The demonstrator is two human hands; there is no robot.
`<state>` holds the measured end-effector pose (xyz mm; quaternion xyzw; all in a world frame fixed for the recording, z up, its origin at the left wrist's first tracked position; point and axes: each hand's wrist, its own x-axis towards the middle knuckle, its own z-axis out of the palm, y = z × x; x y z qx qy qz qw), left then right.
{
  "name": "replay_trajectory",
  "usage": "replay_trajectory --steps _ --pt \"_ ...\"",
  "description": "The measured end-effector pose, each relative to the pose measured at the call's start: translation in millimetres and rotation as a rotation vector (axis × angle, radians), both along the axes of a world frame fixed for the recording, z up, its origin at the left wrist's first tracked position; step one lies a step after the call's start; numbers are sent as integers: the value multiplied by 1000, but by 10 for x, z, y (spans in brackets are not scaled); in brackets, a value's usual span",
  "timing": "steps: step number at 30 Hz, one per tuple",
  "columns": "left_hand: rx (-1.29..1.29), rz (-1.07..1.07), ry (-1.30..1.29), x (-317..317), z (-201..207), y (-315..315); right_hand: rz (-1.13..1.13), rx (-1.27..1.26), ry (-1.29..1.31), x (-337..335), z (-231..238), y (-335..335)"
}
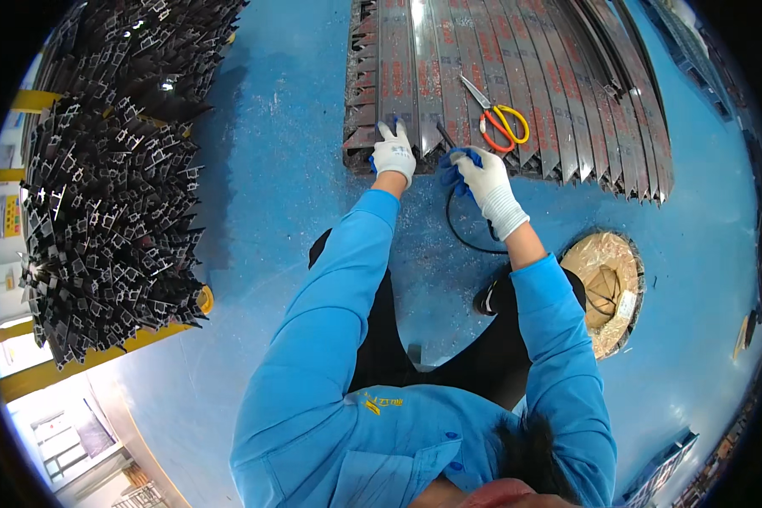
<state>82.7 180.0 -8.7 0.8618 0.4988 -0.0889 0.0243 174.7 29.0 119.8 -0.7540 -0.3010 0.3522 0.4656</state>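
My left hand (394, 154), in a white glove with blue fingertips, lies on the near ends of the dark metal profiles (504, 68), its fingers apart. My right hand (485, 180), gloved the same way, is closed around a dark tool (449, 172) whose body is mostly hidden. A thin black tip (444, 134) reaches from it toward the profile ends, and a black hose (455, 224) curves from below the hand toward my right knee. Scissors (505, 125) with red and yellow handles lie on the profiles, just beyond my right hand, their blades pointing away.
A tall stack of dark profiles (114, 212) stands on a yellow rack (93, 360) at the left. Beside my right leg a round straw-coloured hat (605, 292) lies on the blue floor (275, 182). Small pale chips are scattered over floor and profiles. Blue crates (665, 466) line the right edge.
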Motion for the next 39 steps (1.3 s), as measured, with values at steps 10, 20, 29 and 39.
replay_trajectory --steps 10,20,29,39 --pt "-47 -25 -104 -45 91 63 21 -14 16 47 -52 -19" --pt "-46 3 -275 -274 254 91 39 -39 -65 126 -109 -17" --pt "-69 -15 -294 -457 533 -446 18 -118 -119 74 -12 -1" --pt "-118 -25 -201 -1057 390 -1518 140 -233 -303 -298 -728 137"
